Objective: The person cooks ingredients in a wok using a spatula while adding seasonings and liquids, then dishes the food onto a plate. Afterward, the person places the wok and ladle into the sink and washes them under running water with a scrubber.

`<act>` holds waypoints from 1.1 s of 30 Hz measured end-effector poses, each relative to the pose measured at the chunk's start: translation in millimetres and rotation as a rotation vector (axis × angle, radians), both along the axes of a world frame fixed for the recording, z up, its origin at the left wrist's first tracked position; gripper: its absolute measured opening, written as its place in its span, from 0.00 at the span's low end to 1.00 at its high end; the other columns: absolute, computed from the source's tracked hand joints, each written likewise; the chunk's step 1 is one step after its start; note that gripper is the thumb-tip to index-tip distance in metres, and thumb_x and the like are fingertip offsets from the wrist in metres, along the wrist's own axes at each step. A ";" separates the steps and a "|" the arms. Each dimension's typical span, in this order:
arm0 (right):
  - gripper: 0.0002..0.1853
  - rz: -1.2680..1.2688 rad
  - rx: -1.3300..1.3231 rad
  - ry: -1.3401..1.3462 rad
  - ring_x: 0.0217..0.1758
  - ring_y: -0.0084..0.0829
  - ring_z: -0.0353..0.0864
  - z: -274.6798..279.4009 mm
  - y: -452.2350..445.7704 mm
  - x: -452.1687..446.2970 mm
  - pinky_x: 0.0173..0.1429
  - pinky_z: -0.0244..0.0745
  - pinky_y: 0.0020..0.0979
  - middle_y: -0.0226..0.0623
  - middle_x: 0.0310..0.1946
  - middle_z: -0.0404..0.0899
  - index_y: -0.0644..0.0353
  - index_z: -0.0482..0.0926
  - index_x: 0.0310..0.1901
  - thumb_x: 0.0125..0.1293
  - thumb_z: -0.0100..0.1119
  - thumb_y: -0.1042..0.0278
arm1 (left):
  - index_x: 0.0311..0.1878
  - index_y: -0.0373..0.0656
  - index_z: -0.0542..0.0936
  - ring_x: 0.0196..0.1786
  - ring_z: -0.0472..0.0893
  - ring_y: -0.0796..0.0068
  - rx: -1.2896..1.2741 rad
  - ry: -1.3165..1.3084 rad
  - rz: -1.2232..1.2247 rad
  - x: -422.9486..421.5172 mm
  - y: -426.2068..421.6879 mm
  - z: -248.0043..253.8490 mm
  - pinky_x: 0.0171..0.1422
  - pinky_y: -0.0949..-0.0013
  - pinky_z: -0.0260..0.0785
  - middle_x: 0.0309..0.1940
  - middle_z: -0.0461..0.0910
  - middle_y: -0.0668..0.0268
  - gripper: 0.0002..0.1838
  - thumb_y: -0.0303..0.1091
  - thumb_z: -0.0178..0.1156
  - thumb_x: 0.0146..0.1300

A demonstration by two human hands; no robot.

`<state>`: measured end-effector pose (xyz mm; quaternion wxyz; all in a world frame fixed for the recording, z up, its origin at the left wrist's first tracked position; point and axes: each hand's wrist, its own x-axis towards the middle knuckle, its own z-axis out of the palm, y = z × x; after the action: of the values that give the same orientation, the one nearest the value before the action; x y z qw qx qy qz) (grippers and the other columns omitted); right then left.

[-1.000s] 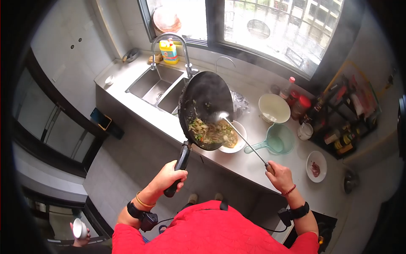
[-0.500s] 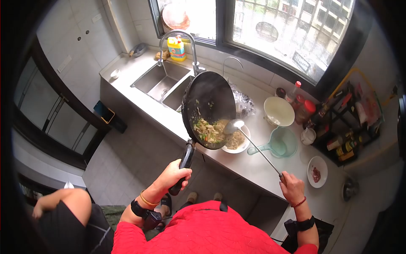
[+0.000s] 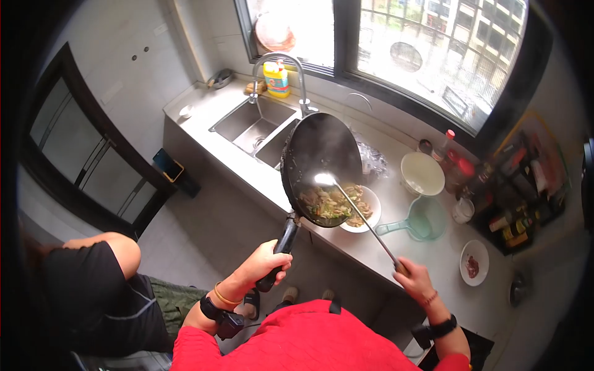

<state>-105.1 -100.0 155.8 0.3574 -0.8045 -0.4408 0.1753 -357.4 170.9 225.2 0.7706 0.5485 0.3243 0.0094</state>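
My left hand [image 3: 272, 263] is closed round the black handle of a wok [image 3: 322, 145]. The wok is tilted over the counter, its lower rim above a white bowl [image 3: 371, 213]. Chopped food [image 3: 328, 203] with green bits lies in the low part of the wok, and similar food shows in the bowl. My right hand [image 3: 416, 279] grips the wooden end of a long-handled metal ladle [image 3: 370, 227]. The ladle's shiny head is inside the wok, just above the food. Part of the bowl is hidden behind the wok.
Right of the bowl are a green plastic dipper [image 3: 427, 219], a cream bowl [image 3: 422, 175] and a white bowl with red meat [image 3: 474, 263]. Bottles stand near a black rack [image 3: 513, 222]. A sink [image 3: 253, 123] is behind. Another person [image 3: 102, 297] is at the left.
The ladle head has moved left from the wok's rim to the inside of the wok, and my right hand has shifted left. More food shows in the bowl. The camera view has shifted.
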 end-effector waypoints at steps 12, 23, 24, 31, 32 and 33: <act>0.18 0.075 0.075 0.003 0.31 0.45 0.77 14.6 30.7 -11.7 0.36 0.73 0.33 0.45 0.29 0.77 0.58 0.74 0.46 0.51 0.60 0.67 | 0.33 0.40 0.65 0.16 0.70 0.81 -0.008 -0.008 -0.042 -6.5 9.1 1.2 0.17 0.75 0.65 0.20 0.69 0.67 0.09 0.30 0.55 0.55; 0.16 -0.084 0.077 -0.141 0.33 0.46 0.77 -10.3 11.7 12.8 0.36 0.72 0.38 0.47 0.31 0.77 0.57 0.75 0.44 0.52 0.57 0.66 | 0.32 0.40 0.64 0.16 0.70 0.81 -0.015 0.013 -0.031 -9.9 9.1 3.4 0.17 0.75 0.65 0.20 0.69 0.67 0.10 0.30 0.56 0.54; 0.16 -0.103 0.119 -0.081 0.33 0.48 0.76 -8.3 27.5 11.5 0.36 0.71 0.38 0.50 0.30 0.76 0.59 0.74 0.44 0.52 0.56 0.65 | 0.32 0.40 0.65 0.16 0.70 0.81 -0.003 0.018 -0.039 -8.9 9.9 5.8 0.17 0.75 0.65 0.20 0.69 0.67 0.10 0.30 0.56 0.54; 0.15 -0.081 -0.015 -0.191 0.32 0.48 0.76 -8.9 0.1 18.9 0.35 0.71 0.39 0.47 0.29 0.76 0.57 0.75 0.42 0.51 0.56 0.65 | 0.31 0.40 0.64 0.16 0.70 0.81 0.020 0.025 -0.031 -5.8 7.8 9.8 0.17 0.75 0.65 0.20 0.69 0.67 0.10 0.30 0.56 0.53; 0.15 -0.070 -0.041 -0.217 0.32 0.48 0.76 -5.1 -9.6 18.6 0.35 0.71 0.39 0.47 0.29 0.76 0.57 0.75 0.42 0.51 0.56 0.65 | 0.31 0.40 0.64 0.16 0.70 0.81 0.031 0.029 -0.028 -6.5 8.0 7.8 0.16 0.75 0.65 0.20 0.69 0.67 0.10 0.30 0.56 0.53; 0.14 -0.073 -0.036 -0.212 0.32 0.48 0.76 0.2 -12.5 18.4 0.35 0.70 0.40 0.47 0.29 0.76 0.57 0.75 0.42 0.51 0.56 0.65 | 0.31 0.40 0.64 0.16 0.70 0.81 0.041 0.034 -0.026 -6.4 8.6 5.3 0.16 0.75 0.65 0.20 0.69 0.67 0.10 0.30 0.56 0.53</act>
<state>-86.7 -112.5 156.1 0.3005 -0.8404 -0.4431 0.0840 -363.8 179.4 230.5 0.7537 0.5685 0.3297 -0.0033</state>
